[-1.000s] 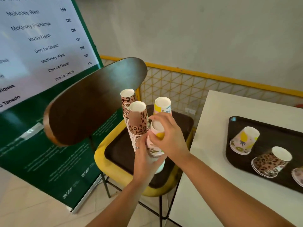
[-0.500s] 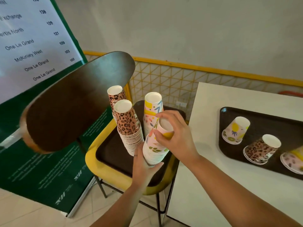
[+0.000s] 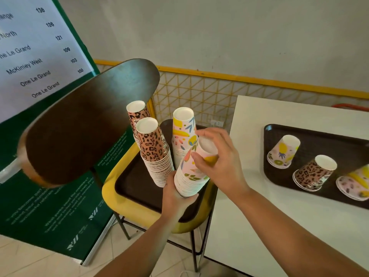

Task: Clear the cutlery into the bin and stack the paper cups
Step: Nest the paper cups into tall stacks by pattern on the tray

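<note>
Your right hand (image 3: 216, 162) is closed around the top cup (image 3: 201, 154) of the fruit-print stack (image 3: 189, 176): thumb on the near side, fingers curled over the upturned base and far wall. Contact is firm. The cup sits tilted toward you along with the stack beneath it. Whether it is fully seated I cannot tell, as your fingers cover the seam.

Your left hand (image 3: 175, 196) is wrapped around the lower rims of that same stack, clamped from below and behind, carrying it at a lean above the dark tray (image 3: 135, 182) on the yellow chair (image 3: 127, 206).

Step in hand, in my judgement: stacking the paper cups, specifically pressing one cup home onto the held stack. No cutlery or bin is visible here.

Just beside the held stack stand three more: a fruit-print one (image 3: 182, 128) behind it, and two leopard-print stacks (image 3: 153, 148) to its left, the farther (image 3: 137, 114) partly hidden by the nearer.

On the white table (image 3: 259, 216) to your right, a second dark tray (image 3: 319, 140) holds loose upturned cups: a fruit-print one (image 3: 283, 151), a leopard one (image 3: 313, 172), and a third (image 3: 355, 184) cut off at the frame edge.

Next move, as I judge it: release the top cup, reach right for the loose cups, and match each print to its stack. Keep the left hand steady; a tall leaning stack may buckle.
</note>
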